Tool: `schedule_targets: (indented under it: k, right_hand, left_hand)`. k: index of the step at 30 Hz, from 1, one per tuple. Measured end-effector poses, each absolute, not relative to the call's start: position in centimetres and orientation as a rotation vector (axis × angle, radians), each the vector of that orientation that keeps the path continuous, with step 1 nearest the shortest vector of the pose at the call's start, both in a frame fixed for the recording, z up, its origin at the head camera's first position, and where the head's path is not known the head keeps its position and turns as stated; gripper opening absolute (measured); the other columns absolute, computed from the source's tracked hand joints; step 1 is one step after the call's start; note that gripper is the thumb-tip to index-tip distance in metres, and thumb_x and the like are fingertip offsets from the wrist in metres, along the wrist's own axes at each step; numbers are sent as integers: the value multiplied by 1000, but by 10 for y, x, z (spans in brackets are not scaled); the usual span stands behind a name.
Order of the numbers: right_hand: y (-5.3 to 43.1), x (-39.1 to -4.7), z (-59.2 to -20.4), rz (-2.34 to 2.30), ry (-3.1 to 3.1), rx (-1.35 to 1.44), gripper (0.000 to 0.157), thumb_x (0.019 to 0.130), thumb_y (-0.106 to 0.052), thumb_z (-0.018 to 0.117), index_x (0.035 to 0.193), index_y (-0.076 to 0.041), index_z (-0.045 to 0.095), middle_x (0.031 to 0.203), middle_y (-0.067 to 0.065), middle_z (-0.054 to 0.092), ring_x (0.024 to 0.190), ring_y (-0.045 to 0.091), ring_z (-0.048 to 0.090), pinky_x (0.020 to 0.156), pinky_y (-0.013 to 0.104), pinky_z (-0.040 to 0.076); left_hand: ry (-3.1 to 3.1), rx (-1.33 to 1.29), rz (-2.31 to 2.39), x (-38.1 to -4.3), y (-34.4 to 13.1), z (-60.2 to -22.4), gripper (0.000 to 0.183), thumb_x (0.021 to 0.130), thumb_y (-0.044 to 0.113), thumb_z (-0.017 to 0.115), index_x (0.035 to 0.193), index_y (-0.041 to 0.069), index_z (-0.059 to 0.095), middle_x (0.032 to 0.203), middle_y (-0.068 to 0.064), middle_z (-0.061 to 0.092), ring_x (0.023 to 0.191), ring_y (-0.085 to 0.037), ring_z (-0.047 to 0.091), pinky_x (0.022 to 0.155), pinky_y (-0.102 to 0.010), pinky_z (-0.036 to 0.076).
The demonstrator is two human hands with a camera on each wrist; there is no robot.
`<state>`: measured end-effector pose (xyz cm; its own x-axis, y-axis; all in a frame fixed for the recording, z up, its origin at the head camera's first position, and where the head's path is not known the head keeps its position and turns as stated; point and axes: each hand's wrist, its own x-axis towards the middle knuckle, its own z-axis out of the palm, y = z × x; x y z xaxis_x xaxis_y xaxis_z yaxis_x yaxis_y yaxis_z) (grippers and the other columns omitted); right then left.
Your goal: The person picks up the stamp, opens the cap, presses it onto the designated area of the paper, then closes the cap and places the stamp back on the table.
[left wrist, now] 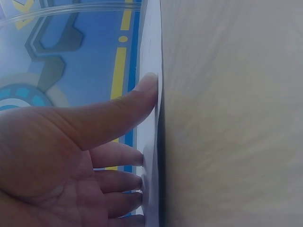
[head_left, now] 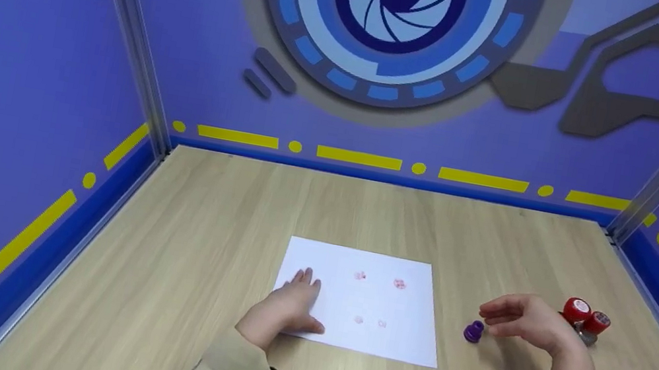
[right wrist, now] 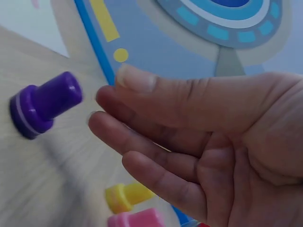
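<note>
A sheet of white paper (head_left: 343, 301) lies on the table, bearing several faint reddish stamp marks. My left hand (head_left: 292, 306) rests on its left side with the fingers spread, and the thumb (left wrist: 147, 84) presses near the front edge. To the right of the paper, a small purple stamp (head_left: 474, 331) stands upright on its wide base. Just beside it hovers my right hand (head_left: 531, 322), fingers loosely bent and holding nothing. In the right wrist view, a gap shows between the fingertips and the purple stamp (right wrist: 47, 104).
Red-topped round stamps (head_left: 578, 310) stand behind the right hand, partly covered by it. The right wrist view also shows a yellow stamp (right wrist: 124, 196) and a pink stamp (right wrist: 137, 218). Purple-blue panels (head_left: 377, 139) wall the wooden table (head_left: 219, 207) at the back and sides.
</note>
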<state>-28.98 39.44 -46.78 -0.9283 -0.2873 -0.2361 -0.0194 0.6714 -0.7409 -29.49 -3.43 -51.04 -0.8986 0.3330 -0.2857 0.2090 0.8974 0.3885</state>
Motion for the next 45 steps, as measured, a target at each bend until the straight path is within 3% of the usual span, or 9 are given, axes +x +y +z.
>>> schedule_targets:
  k: [8,18,31,38,45]
  right_hand:
    - [388,-299,-484,-1121,2495,-266,38,86,-12,82,123,-6,73,121,14,75,108,24,71,106,56,53]
    - [387,-301,-492,-1076,2526,-291,28,87,-15,82,114,-9,78,115,11,78,101,19,69,94,36,56]
    - [384,-301,-487,-1116,2602,-188,29,91,-20,80,119,-12,77,115,7,77,104,18,69,100,43,55]
    - [375,-298,-471,-1272,2636,-242,33,94,-24,77,124,-10,74,119,10,76,104,13,72,93,20,57]
    - [359,-293,-456,-1446,2642,-301,34,95,-24,75,124,-4,73,121,16,74,99,6,70,89,15,55]
  left_hand:
    - [2718,408,511,-295,-35,-510,90,88,34,82,156,-4,36,168,-28,19,159,-40,16,130,-51,22]
    - [2715,408,513,-294,-34,-509,91,87,34,83,156,-4,36,168,-28,19,159,-40,17,130,-51,22]
    - [2713,408,507,-295,-34,-509,91,88,34,83,156,-4,36,169,-27,19,159,-40,17,131,-50,22]
    - [2725,423,531,-295,-35,-510,90,87,31,84,155,-6,38,167,-30,21,159,-42,18,130,-51,23]
    - [2737,424,528,-294,-35,-511,91,86,32,85,154,-6,39,166,-31,23,158,-42,20,129,-51,25]
